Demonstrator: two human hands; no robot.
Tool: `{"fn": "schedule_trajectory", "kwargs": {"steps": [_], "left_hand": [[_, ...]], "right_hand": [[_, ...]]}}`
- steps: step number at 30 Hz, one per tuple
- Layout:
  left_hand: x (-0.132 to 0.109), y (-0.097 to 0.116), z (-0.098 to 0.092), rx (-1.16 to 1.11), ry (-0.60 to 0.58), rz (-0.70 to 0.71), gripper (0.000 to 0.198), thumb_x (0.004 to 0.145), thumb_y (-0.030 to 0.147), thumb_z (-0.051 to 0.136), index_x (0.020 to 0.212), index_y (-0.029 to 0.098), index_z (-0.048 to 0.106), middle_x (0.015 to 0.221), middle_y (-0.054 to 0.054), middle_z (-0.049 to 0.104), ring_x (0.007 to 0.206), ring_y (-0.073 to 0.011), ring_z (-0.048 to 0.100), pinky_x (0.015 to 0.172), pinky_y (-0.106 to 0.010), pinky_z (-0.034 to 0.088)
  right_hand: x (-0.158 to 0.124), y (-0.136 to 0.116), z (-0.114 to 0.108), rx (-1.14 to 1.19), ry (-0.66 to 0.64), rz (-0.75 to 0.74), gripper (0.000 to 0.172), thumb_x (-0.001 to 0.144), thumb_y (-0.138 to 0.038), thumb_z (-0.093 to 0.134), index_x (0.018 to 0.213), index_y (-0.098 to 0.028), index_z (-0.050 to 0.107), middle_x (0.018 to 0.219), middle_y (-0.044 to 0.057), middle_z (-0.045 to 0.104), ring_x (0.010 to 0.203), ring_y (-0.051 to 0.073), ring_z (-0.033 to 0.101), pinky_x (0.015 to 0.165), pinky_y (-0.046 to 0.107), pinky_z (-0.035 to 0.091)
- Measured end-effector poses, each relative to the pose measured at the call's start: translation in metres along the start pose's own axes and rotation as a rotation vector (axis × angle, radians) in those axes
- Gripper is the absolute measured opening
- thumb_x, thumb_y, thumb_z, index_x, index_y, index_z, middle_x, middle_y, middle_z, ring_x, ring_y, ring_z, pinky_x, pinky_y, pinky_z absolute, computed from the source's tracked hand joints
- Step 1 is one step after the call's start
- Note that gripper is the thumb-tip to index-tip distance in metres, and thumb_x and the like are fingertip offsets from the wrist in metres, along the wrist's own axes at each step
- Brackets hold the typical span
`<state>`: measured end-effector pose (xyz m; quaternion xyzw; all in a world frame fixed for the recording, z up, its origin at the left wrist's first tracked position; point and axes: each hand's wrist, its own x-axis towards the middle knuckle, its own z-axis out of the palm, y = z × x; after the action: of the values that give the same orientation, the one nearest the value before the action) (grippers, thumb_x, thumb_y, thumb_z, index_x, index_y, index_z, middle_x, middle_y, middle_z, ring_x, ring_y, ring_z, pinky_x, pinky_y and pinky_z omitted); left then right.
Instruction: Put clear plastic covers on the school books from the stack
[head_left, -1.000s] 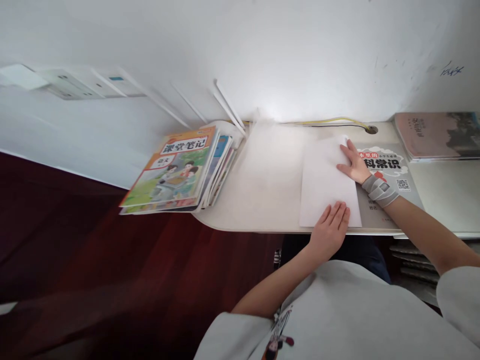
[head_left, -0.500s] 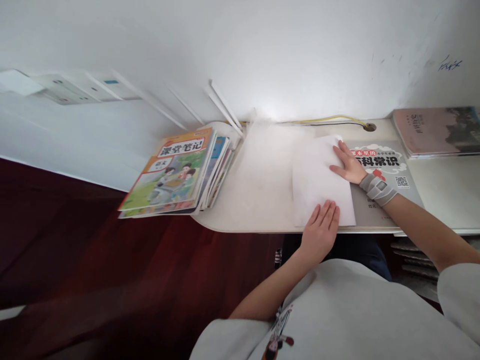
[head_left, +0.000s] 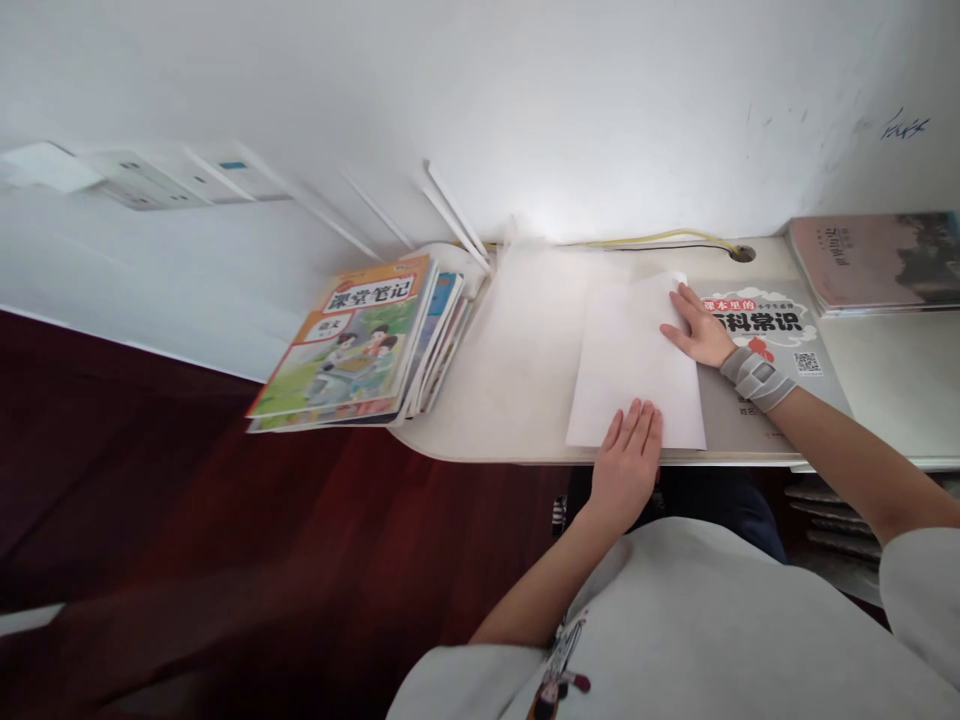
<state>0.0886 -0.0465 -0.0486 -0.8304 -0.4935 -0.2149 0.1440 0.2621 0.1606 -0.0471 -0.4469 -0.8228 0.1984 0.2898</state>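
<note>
A white sheet of paper (head_left: 622,350) lies on the desk, its right side over a grey book (head_left: 765,390) with Chinese print on its cover. My left hand (head_left: 630,455) rests on the sheet's near edge, its fingers stretched out and close together. On the upper right edge of the paper lies my right hand (head_left: 701,330), thumb and fingers apart, with a grey band on the wrist. Neither hand grips anything. Part of the grey book is hidden under the paper and my right forearm.
A stack of colourful workbooks (head_left: 352,350) sits at the desk's left end, beside a white router (head_left: 456,262) with antennas. A pinkish book (head_left: 870,265) lies at the back right. A yellow cable (head_left: 660,238) runs along the wall into a cable hole (head_left: 742,254).
My left hand has slid slightly left along the near edge of the paper. The sheet's lower left corner now reaches further left. My right hand stays in about the same place.
</note>
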Motion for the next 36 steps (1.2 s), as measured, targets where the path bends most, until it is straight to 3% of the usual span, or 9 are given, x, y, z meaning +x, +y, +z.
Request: {"fn": "schedule_trajectory", "kwargs": {"steps": [5,9,20,24,27,29,31,34,36], "left_hand": [[0.017,0.011,-0.001,0.012,-0.003,0.051,0.043,0.091,0.011,0.034,0.132,0.011,0.047,0.139,-0.012,0.046,0.137,-0.0245,0.027,0.112,-0.046,0.031],[0.024,0.014,-0.001,0.012,0.005,0.070,0.042,0.091,0.009,0.034,0.131,0.011,0.048,0.140,-0.012,0.045,0.137,-0.0240,0.027,0.113,-0.048,0.028],[0.008,0.008,-0.002,0.008,-0.055,0.071,0.040,0.090,0.008,0.037,0.128,0.010,0.049,0.136,-0.013,0.049,0.134,-0.0236,0.035,0.111,-0.047,0.029],[0.007,-0.004,-0.007,-0.079,-0.085,0.056,0.040,0.093,0.026,0.040,0.130,0.012,0.047,0.135,-0.014,0.052,0.133,-0.0242,0.038,0.109,-0.045,0.032],[0.003,-0.044,-0.018,-0.139,-0.039,-0.177,0.048,0.092,0.039,0.040,0.131,0.011,0.046,0.131,-0.019,0.054,0.128,-0.0273,0.043,0.104,-0.046,0.035],[0.000,-0.079,-0.027,-0.098,0.008,-0.496,0.049,0.090,0.041,0.042,0.125,0.008,0.050,0.123,-0.024,0.057,0.120,-0.0333,0.050,0.098,-0.050,0.039],[-0.002,-0.110,-0.031,-0.130,-0.048,-0.750,0.044,0.085,0.042,0.050,0.112,0.009,0.059,0.112,-0.024,0.061,0.110,-0.0364,0.054,0.094,-0.053,0.039],[-0.001,-0.137,-0.031,-0.401,-0.154,-0.918,0.021,0.074,0.036,0.062,0.079,0.016,0.064,0.091,-0.014,0.066,0.096,-0.0313,0.059,0.091,-0.047,0.043],[0.001,-0.140,-0.029,-0.622,-0.114,-0.985,0.015,0.071,0.033,0.063,0.070,0.018,0.061,0.087,-0.010,0.067,0.093,-0.0273,0.061,0.092,-0.043,0.043]], "right_hand": [[0.001,-0.001,0.001,-0.050,-0.008,0.006,0.096,0.078,-0.077,0.027,0.143,-0.007,0.031,0.151,0.019,0.022,0.140,0.030,0.019,0.114,0.048,0.021],[0.000,-0.001,0.004,-0.096,-0.042,-0.044,0.091,0.082,-0.074,0.022,0.145,-0.009,0.026,0.152,0.016,0.022,0.141,0.030,0.016,0.114,0.050,0.021],[-0.001,-0.007,0.005,-0.260,-0.178,-0.152,0.092,0.083,-0.073,0.019,0.143,-0.004,0.028,0.150,0.021,0.023,0.141,0.031,0.016,0.113,0.051,0.019],[-0.003,-0.010,0.008,-0.315,-0.212,-0.162,0.091,0.084,-0.073,0.018,0.142,-0.005,0.030,0.150,0.021,0.025,0.141,0.031,0.016,0.113,0.052,0.019],[-0.003,-0.012,0.009,-0.344,-0.220,-0.165,0.092,0.084,-0.073,0.015,0.141,-0.002,0.032,0.149,0.022,0.026,0.140,0.032,0.018,0.113,0.051,0.020],[-0.003,-0.012,0.010,-0.345,-0.192,-0.159,0.094,0.083,-0.073,0.015,0.140,0.001,0.032,0.148,0.024,0.027,0.140,0.033,0.020,0.113,0.049,0.020],[-0.003,-0.013,0.011,-0.330,-0.130,-0.133,0.093,0.084,-0.071,0.016,0.139,0.002,0.032,0.147,0.025,0.028,0.139,0.033,0.020,0.113,0.050,0.022],[-0.014,-0.018,0.014,-0.310,-0.054,-0.060,0.087,0.087,-0.066,0.018,0.138,0.003,0.033,0.146,0.027,0.029,0.139,0.034,0.020,0.112,0.053,0.023],[-0.033,-0.027,0.015,-0.315,-0.057,-0.038,0.085,0.089,-0.064,0.021,0.138,0.004,0.034,0.145,0.029,0.029,0.139,0.034,0.020,0.111,0.053,0.024]]}}
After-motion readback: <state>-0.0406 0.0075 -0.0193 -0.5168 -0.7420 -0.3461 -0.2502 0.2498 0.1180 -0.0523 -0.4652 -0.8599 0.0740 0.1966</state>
